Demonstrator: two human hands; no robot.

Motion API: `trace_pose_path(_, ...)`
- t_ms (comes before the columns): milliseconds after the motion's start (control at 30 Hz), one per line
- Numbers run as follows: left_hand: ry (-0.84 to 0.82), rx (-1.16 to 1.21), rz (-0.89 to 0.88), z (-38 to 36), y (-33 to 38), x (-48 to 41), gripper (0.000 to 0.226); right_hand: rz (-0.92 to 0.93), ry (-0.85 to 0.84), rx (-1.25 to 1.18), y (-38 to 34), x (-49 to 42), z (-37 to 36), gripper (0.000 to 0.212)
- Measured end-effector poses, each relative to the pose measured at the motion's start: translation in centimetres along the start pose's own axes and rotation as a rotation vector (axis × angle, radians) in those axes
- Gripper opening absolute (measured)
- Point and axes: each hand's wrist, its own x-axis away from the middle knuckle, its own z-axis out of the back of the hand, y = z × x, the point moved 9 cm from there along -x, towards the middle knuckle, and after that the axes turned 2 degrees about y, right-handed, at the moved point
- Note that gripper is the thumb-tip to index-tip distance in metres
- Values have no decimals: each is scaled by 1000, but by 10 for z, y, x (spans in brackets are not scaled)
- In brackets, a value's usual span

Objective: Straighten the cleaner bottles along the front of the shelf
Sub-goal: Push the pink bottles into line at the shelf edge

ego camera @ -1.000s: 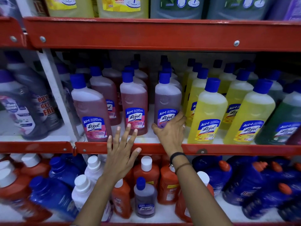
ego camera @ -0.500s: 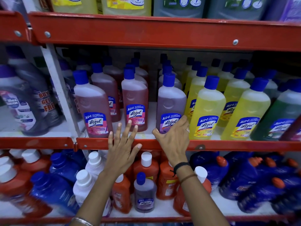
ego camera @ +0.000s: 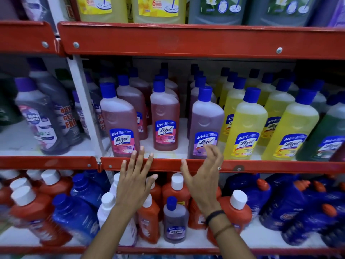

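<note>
Bottles of cleaner fill the middle shelf in our head view, and we take its red front rail (ego camera: 261, 166) as our landmark. Just behind the rail, at its left end, stands a pink bottle (ego camera: 120, 122), upright and close to the edge. A second pink bottle (ego camera: 165, 118) stands farther back from the rail, leaving a bare strip of white board before it. Right of that, a purple bottle (ego camera: 205, 124) sits at the rail, and two yellow bottles (ego camera: 247, 126) (ego camera: 291, 128) follow it along the front, with a green bottle (ego camera: 328, 135) at the far right, partly cut off. More rows of blue-capped bottles crowd behind all of these.

Our left hand (ego camera: 135, 181) hangs in front of the rail with its fingers spread wide, gripping nothing; its fingertips overlap the foot of the first pink bottle, though we cannot tell whether they touch it. Our right hand (ego camera: 204, 176) is likewise loose and empty, palm turned inward, fingers curved just before the purple bottle's label without closing on it. A ring and two dark wristbands show on that arm.

Below the rail, orange, blue and white bottles (ego camera: 175, 219) lie jumbled behind our forearms. Above, large jugs (ego camera: 155, 8) stand on the top shelf.
</note>
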Motion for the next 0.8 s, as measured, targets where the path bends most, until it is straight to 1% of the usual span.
trace_pose_path(67, -7, -34, 4, -2, -13, 6, 63, 73, -60, -106, -21, 2, -16, 56)
trace_pose_path(100, -13, -42, 10, -3, -19, 8, 62, 69, -87, -128, -29, 0, -28, 56)
trace_pose_path(167, -28, -41, 19, -2, -27, 9, 62, -3, -126, -120, -42, -11, -51, 61)
trace_pose_path(233, -43, -32, 4, -1, -30, 10, 63, -109, -167, -42, -46, -23, -74, 76)
trace_pose_path(333, -42, -17, -30, -3, -33, 12, 61, -253, -246, 180, -37, -38, -101, 103)
trace_pose_path(400, -33, -7, -39, -6, -34, 12, 61, -324, -315, 237, -30, -43, -115, 114)
trace_pose_path(467, -30, -6, -38, -8, -35, 12, 61, -350, -333, 283, -25, -44, -124, 115)
trace_pose_path(533, -32, -13, -40, -8, -35, 11, 61, -357, -312, 325, -22, -45, -126, 115)
trace_pose_path(800, -29, -22, -44, -3, -33, 11, 63, -295, -271, 368, -28, -38, -111, 109)
